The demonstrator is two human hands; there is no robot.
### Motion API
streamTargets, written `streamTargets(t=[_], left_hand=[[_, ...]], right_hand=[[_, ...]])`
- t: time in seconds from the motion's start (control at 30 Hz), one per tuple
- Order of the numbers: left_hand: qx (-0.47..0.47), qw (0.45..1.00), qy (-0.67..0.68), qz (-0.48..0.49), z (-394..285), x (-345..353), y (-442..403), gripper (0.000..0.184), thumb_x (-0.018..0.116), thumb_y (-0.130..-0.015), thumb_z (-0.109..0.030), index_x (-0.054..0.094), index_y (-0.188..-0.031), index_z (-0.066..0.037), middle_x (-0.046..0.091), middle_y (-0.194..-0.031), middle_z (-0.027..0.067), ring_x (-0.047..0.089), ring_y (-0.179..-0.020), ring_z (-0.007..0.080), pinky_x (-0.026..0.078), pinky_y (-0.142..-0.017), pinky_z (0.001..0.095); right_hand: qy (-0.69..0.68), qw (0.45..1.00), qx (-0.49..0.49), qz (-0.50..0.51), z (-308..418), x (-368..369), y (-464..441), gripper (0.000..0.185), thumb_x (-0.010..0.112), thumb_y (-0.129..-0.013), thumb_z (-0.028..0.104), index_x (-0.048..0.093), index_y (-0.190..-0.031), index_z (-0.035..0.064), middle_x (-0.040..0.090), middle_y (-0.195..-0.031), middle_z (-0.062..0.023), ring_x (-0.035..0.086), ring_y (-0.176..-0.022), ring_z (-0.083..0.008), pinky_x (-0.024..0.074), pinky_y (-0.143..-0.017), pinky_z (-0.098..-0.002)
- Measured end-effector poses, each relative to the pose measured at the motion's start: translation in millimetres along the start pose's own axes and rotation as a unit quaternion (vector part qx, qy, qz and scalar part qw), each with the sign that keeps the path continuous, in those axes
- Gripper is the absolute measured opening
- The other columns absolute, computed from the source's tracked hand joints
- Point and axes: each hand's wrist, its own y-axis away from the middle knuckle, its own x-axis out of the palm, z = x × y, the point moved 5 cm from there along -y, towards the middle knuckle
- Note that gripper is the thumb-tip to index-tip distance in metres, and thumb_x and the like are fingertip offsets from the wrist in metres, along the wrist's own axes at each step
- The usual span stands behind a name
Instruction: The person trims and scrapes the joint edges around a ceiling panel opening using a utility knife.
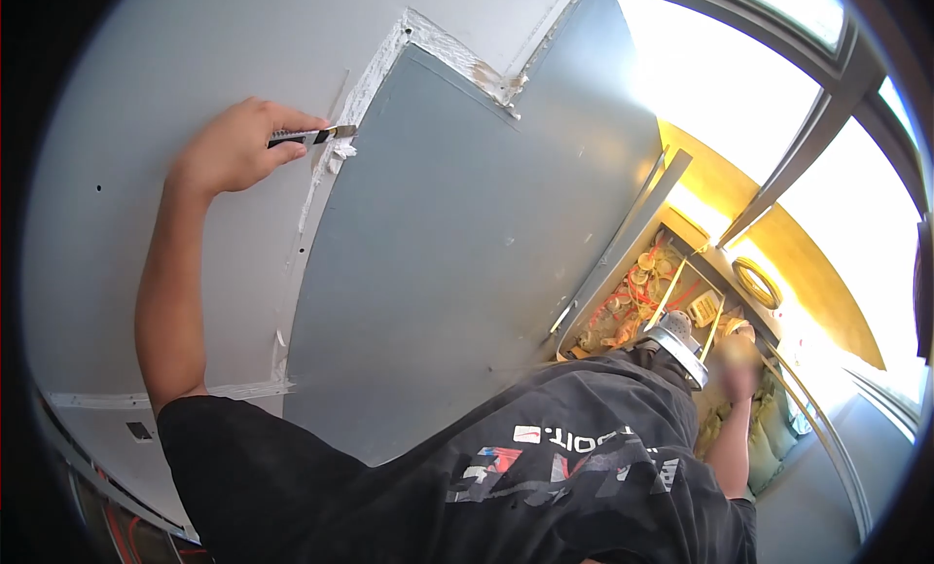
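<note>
My left hand is closed around a utility knife with a dark and silver handle. Its short blade touches the strip of white filler along the edge of the blue-grey panel. Just below the blade, a crumpled curl of white filler clings to the seam. Low on the right, my right hand hangs beside my body; it is blurred, so its fingers and anything in them cannot be made out. A silver band-shaped object lies close to it.
Light grey wall board surrounds the panel on the left. Below stands a trough with red cords and yellow items. A yellow coil, green bags and a metal rail are on the right, under bright windows.
</note>
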Motion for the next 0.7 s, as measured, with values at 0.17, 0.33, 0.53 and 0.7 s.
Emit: streamTargets(t=[0.17,0.33,0.53,0.7], left_hand=[[-0.024,1.000,0.014,0.014,12.5,11.4,5.8,0.040,0.066,-0.092,-0.009,0.070,-0.131,-0.011,0.074,-0.120,0.0155,0.070,-0.108,0.0330,0.051,-0.097,0.0376],[-0.063,0.998,0.022,-0.005,11.0,18.9,20.0,0.039,0.066,-0.093,-0.010,0.070,-0.131,-0.012,0.073,-0.122,0.0155,0.070,-0.107,0.0342,0.051,-0.097,0.0367],[-0.045,0.995,0.031,-0.085,15.9,44.1,37.9,0.040,0.066,-0.094,-0.012,0.068,-0.134,-0.014,0.072,-0.122,0.0168,0.070,-0.101,0.0348,0.052,-0.095,0.0367],[-0.211,0.977,0.039,0.000,5.8,51.3,56.1,0.040,0.065,-0.096,-0.014,0.067,-0.136,-0.013,0.072,-0.123,0.0174,0.071,-0.104,0.0337,0.051,-0.095,0.0364]], right_hand=[[0.009,1.000,-0.007,0.014,5.5,9.0,-19.2,0.025,0.067,-0.096,0.023,0.069,-0.108,0.0015,0.066,-0.075,-0.0062,0.064,-0.056,-0.0162,0.0454,-0.045,-0.0281],[0.031,0.998,-0.047,0.030,52.7,29.8,-31.6,0.020,0.066,-0.097,0.021,0.066,-0.108,0.0045,0.064,-0.075,-0.0051,0.063,-0.056,-0.0154,0.0441,-0.045,-0.0279],[0.029,0.996,-0.076,0.045,83.8,52.3,-37.0,0.020,0.065,-0.099,0.019,0.067,-0.108,0.0018,0.065,-0.077,-0.0055,0.063,-0.056,-0.0134,0.0429,-0.045,-0.0249],[0.061,0.992,-0.076,0.079,71.0,62.3,-42.5,0.022,0.065,-0.099,0.020,0.066,-0.111,0.0015,0.066,-0.078,-0.0050,0.063,-0.057,-0.0134,0.0437,-0.045,-0.0251]])
